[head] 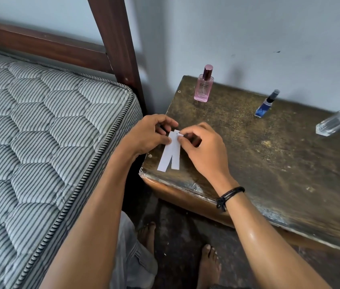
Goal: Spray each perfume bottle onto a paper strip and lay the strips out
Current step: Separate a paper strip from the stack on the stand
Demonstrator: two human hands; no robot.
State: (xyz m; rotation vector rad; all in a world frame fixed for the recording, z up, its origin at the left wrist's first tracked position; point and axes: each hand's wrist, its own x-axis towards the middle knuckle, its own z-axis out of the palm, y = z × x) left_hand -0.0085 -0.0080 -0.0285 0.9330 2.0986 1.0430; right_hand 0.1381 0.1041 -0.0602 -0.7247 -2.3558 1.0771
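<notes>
Forearms reach in: left hand (150, 134) pinches paper strips (170, 155) at table's (248, 153) near-left corner, right hand (202, 147) pinches top one, prob. separating it for spraying. Perfume bottles (203, 86) stand untouched along far edge.

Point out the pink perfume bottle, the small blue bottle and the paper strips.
pink perfume bottle (203, 89): head view, on its pink glass body.
small blue bottle (263, 109): head view, on its blue lower body.
paper strips (172, 150): head view, where the two white strips overlap.
</notes>
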